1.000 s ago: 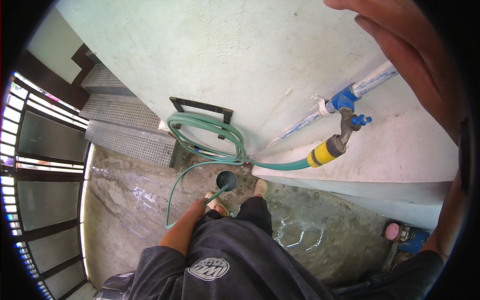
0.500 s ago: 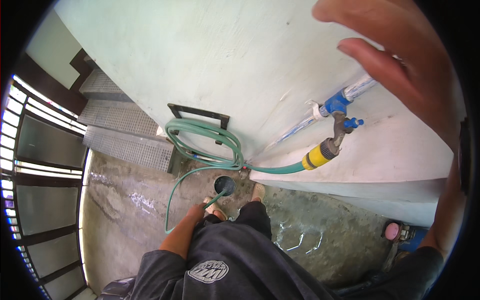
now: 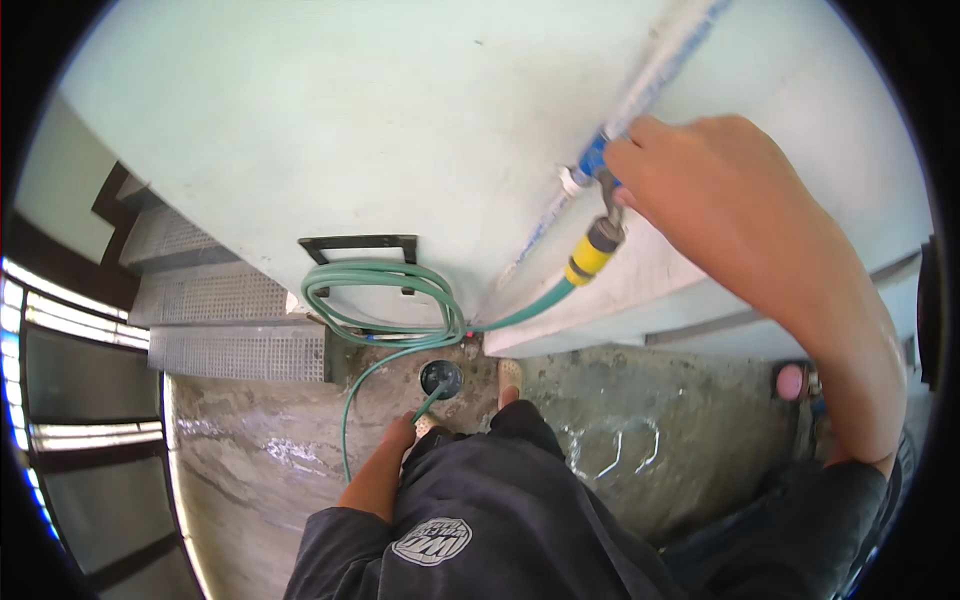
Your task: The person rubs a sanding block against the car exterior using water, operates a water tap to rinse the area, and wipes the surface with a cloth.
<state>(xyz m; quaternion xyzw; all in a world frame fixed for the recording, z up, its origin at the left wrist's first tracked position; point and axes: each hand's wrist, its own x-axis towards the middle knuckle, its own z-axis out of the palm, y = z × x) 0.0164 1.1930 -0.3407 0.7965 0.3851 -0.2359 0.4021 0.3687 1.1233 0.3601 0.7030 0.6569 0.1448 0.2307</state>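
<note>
Low in front of my legs, my left hand (image 3: 402, 432) is closed around the end of a green hose (image 3: 425, 406). The hose end points into a dark round bucket (image 3: 442, 379) on the floor. My right hand (image 3: 665, 160) reaches up to the wall tap (image 3: 608, 190), its fingers curled round the tap's small handle, which the hand hides. Below the tap, a yellow and black hose connector (image 3: 592, 256) joins it to the hose. More of the hose hangs in loops (image 3: 385, 275) on a dark wall bracket (image 3: 358, 243).
Grey textured steps (image 3: 225, 290) rise along the wall at the left, beside a barred gate (image 3: 90, 400). A white and blue pipe (image 3: 665, 65) runs diagonally over the pale wall. Wet patches (image 3: 290, 452) shine on the concrete floor. A pink round object (image 3: 790, 382) stands at the right.
My right hand has come down from the upper right onto the tap, and its spread fingers have closed over the blue handle. The left hand still holds the hose at the bucket.
</note>
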